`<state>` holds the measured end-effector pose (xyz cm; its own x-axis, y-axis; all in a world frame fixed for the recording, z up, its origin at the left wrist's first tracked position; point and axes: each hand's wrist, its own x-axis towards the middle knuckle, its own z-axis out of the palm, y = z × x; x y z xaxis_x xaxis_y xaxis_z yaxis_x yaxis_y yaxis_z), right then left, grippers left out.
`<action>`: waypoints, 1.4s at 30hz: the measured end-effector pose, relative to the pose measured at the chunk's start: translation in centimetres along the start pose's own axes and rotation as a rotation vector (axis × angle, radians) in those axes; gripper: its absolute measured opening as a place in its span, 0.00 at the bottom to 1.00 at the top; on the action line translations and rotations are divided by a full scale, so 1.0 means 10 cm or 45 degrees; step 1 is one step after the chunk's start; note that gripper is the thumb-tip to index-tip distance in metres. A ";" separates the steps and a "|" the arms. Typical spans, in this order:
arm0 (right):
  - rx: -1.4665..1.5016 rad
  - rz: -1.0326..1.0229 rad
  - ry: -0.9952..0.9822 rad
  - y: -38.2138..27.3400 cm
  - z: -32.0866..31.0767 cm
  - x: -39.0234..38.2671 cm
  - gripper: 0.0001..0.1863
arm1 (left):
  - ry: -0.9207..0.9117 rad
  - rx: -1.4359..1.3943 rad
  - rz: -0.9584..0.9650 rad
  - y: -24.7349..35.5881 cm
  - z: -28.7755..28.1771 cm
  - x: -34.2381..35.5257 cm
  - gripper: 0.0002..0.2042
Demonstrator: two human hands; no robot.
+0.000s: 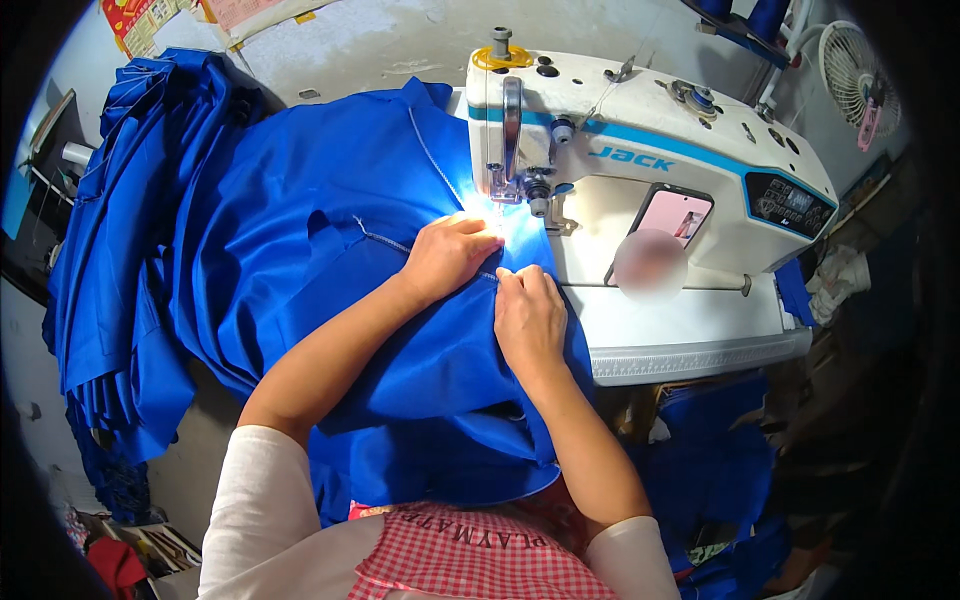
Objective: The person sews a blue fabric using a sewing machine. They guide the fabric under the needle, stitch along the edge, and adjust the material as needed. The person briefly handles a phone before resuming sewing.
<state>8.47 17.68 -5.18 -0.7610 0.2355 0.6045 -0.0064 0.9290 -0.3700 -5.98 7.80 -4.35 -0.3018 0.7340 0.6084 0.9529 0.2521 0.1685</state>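
Observation:
A large piece of bright blue fabric (290, 250) spreads over the sewing table and hangs down toward my lap. My left hand (452, 255) presses on it just left of the needle area, its fingers drawn together at the cloth. Nearer to me, my right hand (530, 310) pinches the fabric's edge by a pale stitched seam (385, 240). The white sewing machine (640, 140), with a blue stripe, stands over the cloth. Its lamp lights the presser foot (500, 205) so brightly that the needle tip is hard to make out.
A phone (685, 215) leans against the machine's body. A ruler-marked strip (700, 355) edges the white table. Folded blue fabric (130, 260) is piled at the left. A small fan (850, 75) stands at the far right, and more blue cloth (710, 450) hangs below the table.

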 end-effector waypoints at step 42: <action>-0.047 0.080 -0.064 0.03 0.18 0.19 0.05 | -0.085 -0.129 0.096 -0.28 -0.01 -0.05 0.10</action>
<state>5.90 17.87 -5.43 -0.7909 0.2798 0.5443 0.0654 0.9229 -0.3793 -8.53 6.66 -4.99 -0.2275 0.7896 0.5699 0.9700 0.1324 0.2038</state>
